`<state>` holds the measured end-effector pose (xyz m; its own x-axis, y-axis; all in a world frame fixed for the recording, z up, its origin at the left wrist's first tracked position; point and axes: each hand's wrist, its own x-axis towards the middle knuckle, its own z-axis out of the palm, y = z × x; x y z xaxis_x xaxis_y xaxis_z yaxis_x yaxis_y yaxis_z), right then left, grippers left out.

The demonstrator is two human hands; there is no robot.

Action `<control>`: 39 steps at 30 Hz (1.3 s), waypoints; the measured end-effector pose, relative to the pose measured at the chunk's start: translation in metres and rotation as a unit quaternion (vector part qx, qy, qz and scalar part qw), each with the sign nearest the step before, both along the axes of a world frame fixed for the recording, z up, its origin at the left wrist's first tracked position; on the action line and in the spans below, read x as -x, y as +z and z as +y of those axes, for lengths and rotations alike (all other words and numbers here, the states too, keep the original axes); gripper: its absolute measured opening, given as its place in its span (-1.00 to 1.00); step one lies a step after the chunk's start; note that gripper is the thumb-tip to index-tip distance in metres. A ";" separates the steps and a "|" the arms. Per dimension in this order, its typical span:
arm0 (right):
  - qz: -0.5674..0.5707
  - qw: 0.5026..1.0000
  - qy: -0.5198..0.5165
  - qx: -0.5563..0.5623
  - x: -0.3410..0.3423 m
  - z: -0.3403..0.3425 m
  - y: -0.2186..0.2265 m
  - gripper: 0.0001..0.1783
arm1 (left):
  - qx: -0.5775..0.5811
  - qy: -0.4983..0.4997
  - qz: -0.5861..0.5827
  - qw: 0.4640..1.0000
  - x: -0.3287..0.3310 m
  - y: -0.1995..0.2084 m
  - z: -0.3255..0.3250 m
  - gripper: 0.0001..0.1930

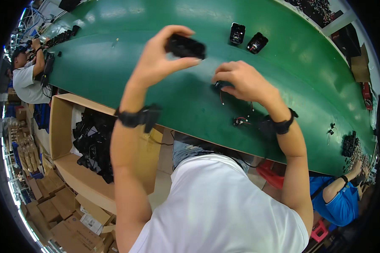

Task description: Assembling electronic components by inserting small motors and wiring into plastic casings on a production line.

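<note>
Black housings beyond right hand, cardboard box partly behind left forearm.

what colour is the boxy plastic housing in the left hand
The boxy plastic housing is black, seen in the head view.

The counter has a smooth, glossy surface. The black casing looks like plastic. The open box is matt cardboard, the white shirt soft cloth
</note>
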<state>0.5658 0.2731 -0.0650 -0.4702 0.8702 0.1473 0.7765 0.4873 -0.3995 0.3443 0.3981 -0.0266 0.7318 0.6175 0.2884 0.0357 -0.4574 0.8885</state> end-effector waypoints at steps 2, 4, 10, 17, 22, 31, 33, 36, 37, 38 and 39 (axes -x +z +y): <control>-0.025 0.999 -0.022 0.037 0.000 0.004 -0.013 -0.77 | 0.087 -0.044 -0.029 0.995 -0.036 -0.014 0.005 -0.38; 0.065 0.994 -0.061 0.067 -0.004 0.007 -0.016 -0.78 | 0.213 -0.051 -0.144 0.965 -0.062 -0.037 0.009 -0.41; 0.420 0.889 -0.150 0.101 -0.033 0.005 0.013 -0.81 | 0.336 -0.092 -0.209 0.914 -0.084 -0.097 0.018 -0.46; 0.496 0.843 -0.157 0.140 -0.042 0.007 0.018 -0.80 | 0.387 -0.181 -0.210 0.880 -0.088 -0.091 0.006 -0.38; 0.512 0.828 -0.197 0.119 -0.037 0.008 0.018 -0.82 | 0.401 -0.207 -0.190 0.872 -0.088 -0.084 0.005 -0.35; 0.456 0.863 -0.212 -0.043 -0.023 0.003 0.019 -0.87 | 0.430 -0.312 -0.213 0.820 -0.083 -0.101 0.011 -0.34; 0.457 0.868 -0.190 -0.049 -0.026 0.003 0.017 -0.86 | 0.433 -0.324 -0.209 0.815 -0.085 -0.091 0.002 -0.32; 0.417 0.891 -0.164 -0.078 -0.026 0.002 0.020 -0.84 | 0.433 -0.333 -0.171 0.820 -0.083 -0.092 0.002 -0.20; 0.374 0.907 -0.161 -0.102 -0.024 0.001 0.023 -0.83 | 0.431 -0.332 -0.138 0.827 -0.082 -0.095 0.004 -0.12; 0.375 0.907 -0.162 -0.102 -0.023 0.000 0.026 -0.83 | 0.432 -0.332 -0.137 0.827 -0.082 -0.095 0.006 -0.12; 0.368 0.906 -0.181 -0.106 -0.020 -0.001 0.030 -0.81 | 0.443 -0.362 -0.115 0.812 -0.080 -0.095 0.008 -0.10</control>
